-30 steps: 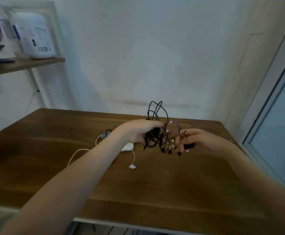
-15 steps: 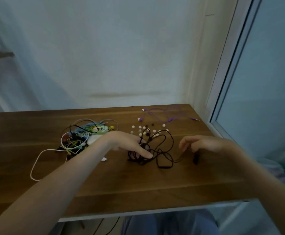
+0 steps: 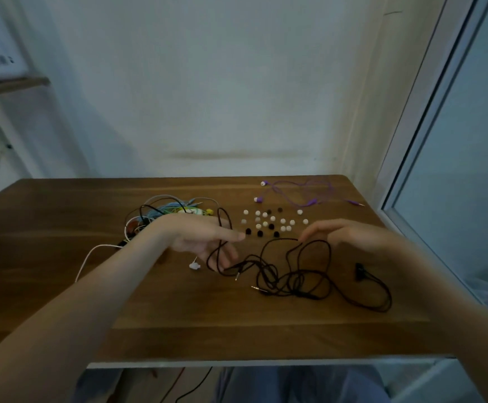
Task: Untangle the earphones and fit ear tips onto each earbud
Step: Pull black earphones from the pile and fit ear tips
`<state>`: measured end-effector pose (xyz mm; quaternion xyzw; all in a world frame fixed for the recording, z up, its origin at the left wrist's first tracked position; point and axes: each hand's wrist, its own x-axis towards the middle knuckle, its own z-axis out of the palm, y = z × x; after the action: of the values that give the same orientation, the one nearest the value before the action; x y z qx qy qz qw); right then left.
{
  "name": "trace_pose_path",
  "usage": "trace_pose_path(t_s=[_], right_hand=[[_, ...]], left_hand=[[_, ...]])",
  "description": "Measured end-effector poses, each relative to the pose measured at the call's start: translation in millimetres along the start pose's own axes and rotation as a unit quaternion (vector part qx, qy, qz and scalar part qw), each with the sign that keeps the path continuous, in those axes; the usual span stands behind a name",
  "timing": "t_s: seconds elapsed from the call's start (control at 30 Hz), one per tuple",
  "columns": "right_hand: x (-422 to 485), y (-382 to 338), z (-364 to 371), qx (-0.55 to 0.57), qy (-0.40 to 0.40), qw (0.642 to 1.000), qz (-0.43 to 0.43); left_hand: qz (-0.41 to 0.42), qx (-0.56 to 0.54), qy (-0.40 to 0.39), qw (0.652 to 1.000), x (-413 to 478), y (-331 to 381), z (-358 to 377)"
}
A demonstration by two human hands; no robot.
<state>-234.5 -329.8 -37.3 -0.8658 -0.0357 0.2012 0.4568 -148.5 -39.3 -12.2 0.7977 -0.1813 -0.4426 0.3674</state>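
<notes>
A tangled pair of black earphones lies on the wooden table, with one earbud end out to the right. My left hand is at the tangle's left end. A cable loop runs over its fingers and the lower fingers pinch the cord. My right hand hovers over the tangle with its fingers apart, the fingertips close to the top cable loop. Several loose white and black ear tips are scattered just behind the hands.
Purple earphones lie untangled at the far right corner. A heap of coloured tangled earphones sits behind my left wrist. A white cable and white earbud lie to the left. The table's right edge is near a window frame.
The black earphones came down from the air onto the table and have spread out to the right. My right hand let go and now hovers. The camera turned right and down.
</notes>
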Motion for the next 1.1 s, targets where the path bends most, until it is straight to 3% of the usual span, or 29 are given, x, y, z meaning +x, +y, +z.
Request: trace_pose_path(t_s=[0.13, 0.23, 0.33, 0.43, 0.57, 0.67, 0.77, 0.87, 1.0, 1.1], right_hand=[[-5, 5, -8, 0.022, 0.036, 0.999, -0.003], [-8, 13, -17, -0.073, 0.095, 0.993, 0.012], [-15, 23, -29, -0.161, 0.136, 0.975, 0.064], [-24, 31, -35, -0.135, 0.085, 0.976, 0.145], [-30, 32, -32, -0.141, 0.004, 0.971, 0.193], [-29, 30, -26, -0.152, -0.011, 0.969, 0.193], [-27, 29, -22, -0.171, -0.007, 0.967, 0.187], [-27, 30, -20, -0.161, 0.002, 0.971, 0.177], [-27, 29, -19, -0.175, 0.022, 0.973, 0.146], [-24, 28, -17, -0.157, 0.063, 0.979, 0.112]], left_hand=[[-0.057, 0.016, -0.03, 0.998, -5, 3, 0], [-0.022, -0.001, -0.032, 0.999, -3, 8, -3], [-0.001, 0.051, 0.023, 0.998, 7, 15, -2], [-0.01, 0.168, 0.09, 0.982, 15, 25, 7], [0.051, 0.363, 0.151, 0.918, 29, 37, 22], [0.099, 0.391, 0.179, 0.897, 37, 45, 34], [0.102, 0.407, 0.124, 0.899, 46, 48, 44], [0.037, 0.428, 0.058, 0.901, 50, 46, 48], [0.034, 0.438, 0.055, 0.897, 50, 43, 47], [0.038, 0.386, 0.033, 0.921, 47, 41, 43]])
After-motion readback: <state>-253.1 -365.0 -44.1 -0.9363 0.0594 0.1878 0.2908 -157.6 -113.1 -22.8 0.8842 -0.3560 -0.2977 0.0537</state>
